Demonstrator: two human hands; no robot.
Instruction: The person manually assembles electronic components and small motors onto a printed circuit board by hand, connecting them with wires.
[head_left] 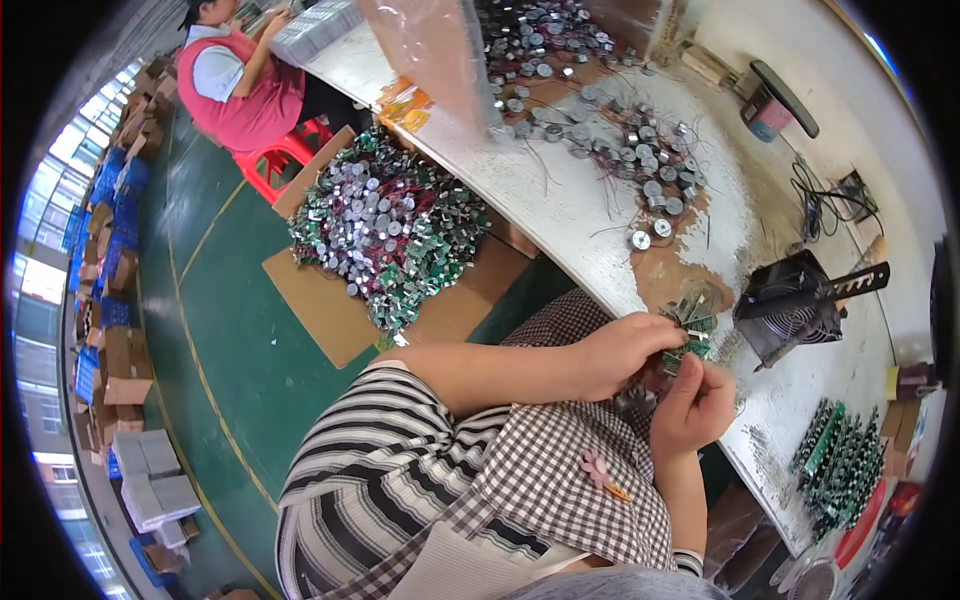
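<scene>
Both of my hands meet at the table's edge around a small green circuit board (690, 347). My left hand (632, 350) is closed, with thumb and fingertips pinching its left side. From below, my right hand (694, 403) grips its lower part between thumb and curled fingers. My fingers hide some of the board, and whatever lies beneath them is too covered to make out. Just beyond my hands is a brown, worn patch of tabletop (660, 280). Round silver metal parts with thin red wires (655, 170) lie scattered farther up the white table (570, 225).
A small black fan (790, 325) stands right of my hands, and green boards (838, 460) lie stacked nearer. Left of the table, an open carton (385, 235) brims with boards and round parts. A clear plastic bag (430, 50) hangs ahead. A person (243, 90) sits at far left.
</scene>
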